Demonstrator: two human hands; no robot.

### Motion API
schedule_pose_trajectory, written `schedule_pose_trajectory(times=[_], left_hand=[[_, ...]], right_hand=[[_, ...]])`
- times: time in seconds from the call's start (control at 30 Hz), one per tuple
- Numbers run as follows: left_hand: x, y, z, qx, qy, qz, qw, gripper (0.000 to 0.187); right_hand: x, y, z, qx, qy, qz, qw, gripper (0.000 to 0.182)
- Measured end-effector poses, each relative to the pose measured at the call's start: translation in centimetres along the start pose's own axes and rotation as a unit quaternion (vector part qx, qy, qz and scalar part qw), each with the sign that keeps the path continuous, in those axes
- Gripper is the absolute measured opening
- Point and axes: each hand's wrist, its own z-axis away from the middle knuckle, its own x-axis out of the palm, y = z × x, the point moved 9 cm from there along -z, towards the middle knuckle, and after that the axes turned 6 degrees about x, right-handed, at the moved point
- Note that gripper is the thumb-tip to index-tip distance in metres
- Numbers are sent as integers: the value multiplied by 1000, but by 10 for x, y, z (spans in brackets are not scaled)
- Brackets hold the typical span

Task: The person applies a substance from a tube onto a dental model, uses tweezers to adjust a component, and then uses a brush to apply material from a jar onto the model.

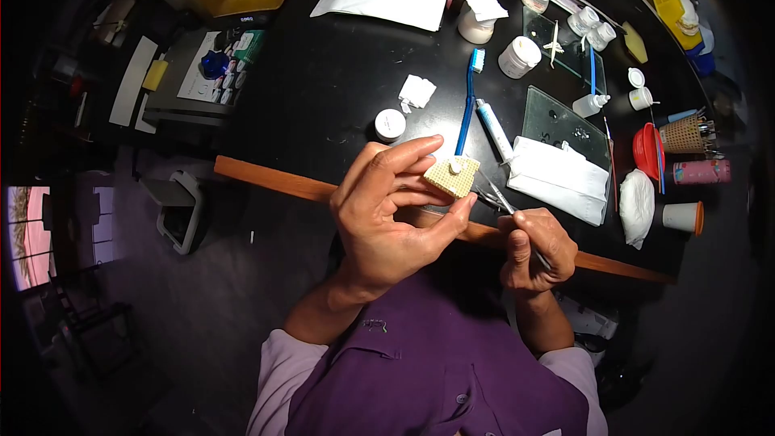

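My left hand (383, 214) pinches a pale yellow honeycomb firing tray (449, 184) between thumb and fingers, held up over the bench's front edge. A small white tooth-like piece (455, 166) sits at the tray's upper edge. My right hand (538, 249) is closed around a slim metal instrument (500, 196), whose tip points up and left toward the tray. Just beyond the tray lie a blue toothbrush (467, 109) and a toothpaste-like tube (494, 131). Folded white tissue (559, 181) lies beyond my right hand.
A black bench (299, 89) with a wooden front edge (274, 180) spans the view. On it stand a small lidded jar (390, 125), a larger white jar (519, 57), a glass slab (551, 117), a red bowl (646, 150), a cup (682, 217) and a brush holder (686, 134).
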Motion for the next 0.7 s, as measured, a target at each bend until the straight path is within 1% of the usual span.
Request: schedule_pose_trajectory(times=[0.07,0.13,0.17,0.2,0.3,0.37,0.47,0.57,0.7], left_hand=[[0,-6,3,-13,8,34,999,61],[1,-13,7,-29,20,79,996,61],[2,-14,8,-22,20,83,996,61],[3,-16,10,-16,20,88,996,61],[6,-22,17,-15,7,100,995,60],[9,-25,21,-20,-5,106,994,60],[13,-30,29,-42,-23,126,991,59],[16,-32,33,-63,-33,153,986,59],[18,-33,32,-68,-56,142,986,59]], right_hand=[[-6,2,3,4,24,-3,1000,16],[-13,6,9,16,79,-55,995,24],[-16,7,10,20,108,-80,991,28],[-16,6,9,46,102,-71,991,36],[-16,0,-4,11,93,-111,989,38],[-13,0,-11,30,82,-118,989,41],[-5,9,-20,55,73,-144,985,42],[-2,16,-25,54,78,-159,983,43],[0,21,-27,40,79,-152,984,42]])
